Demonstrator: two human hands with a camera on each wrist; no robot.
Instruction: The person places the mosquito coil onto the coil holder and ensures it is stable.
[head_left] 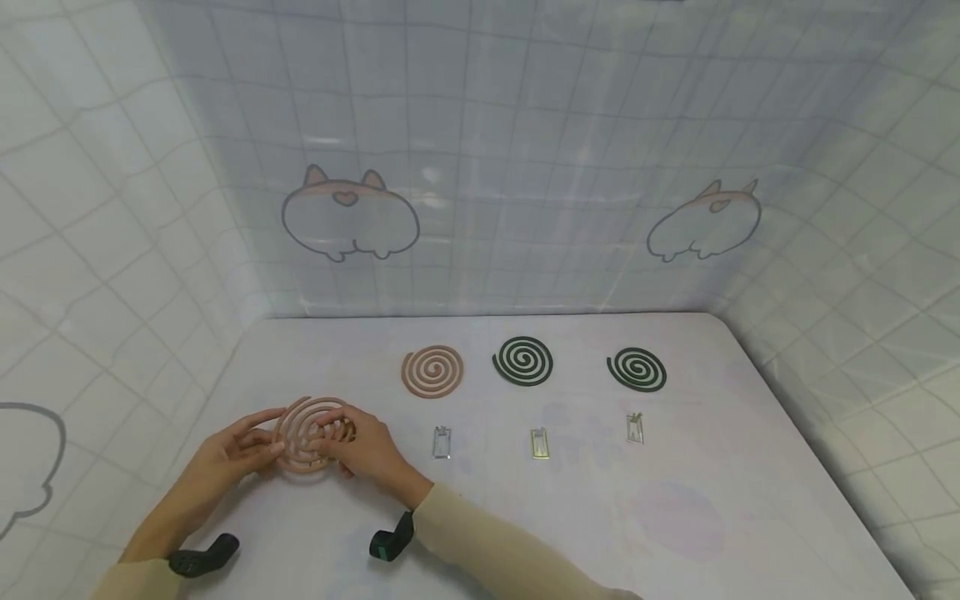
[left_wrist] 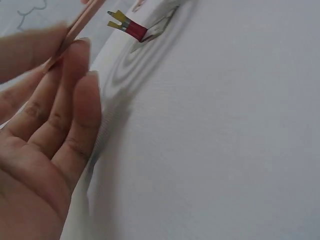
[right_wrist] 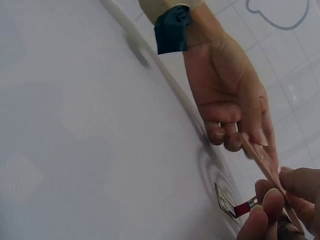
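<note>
We see two bare hands at the left side of a white tabletop (head_left: 570,521), holding a flat, pinkish-brown spiral coil (head_left: 300,433) just above the surface. The left hand (head_left: 238,448) pinches the coil's left rim between thumb and fingertips; the right hand (head_left: 367,450) pinches its right side. We judge that this two-sided hold keeps the thin spiral level and spares it from bending or snapping.

Beneath the coil, the wrist views show a small metal stand (right_wrist: 226,202) lying on the tabletop, its red and yellow forked tab rising toward the spiral. We cannot tell whether the tab touches it.

To the right, one brown coil (head_left: 432,372) and two dark green coils, a middle one (head_left: 522,361) and a far-right one (head_left: 637,369), lie flat near the back. In front of them sit three flat stands: left (head_left: 442,442), centre (head_left: 540,443) and right (head_left: 635,428). Each stand roughly faces a coil, likely to pair them within easy reach.

The tabletop's left edge runs near the left hand, with a pale grid-patterned wall (head_left: 97,225) beyond it, so room there looks tight. We find wider open surface toward the person, in front of the three stands.
</note>
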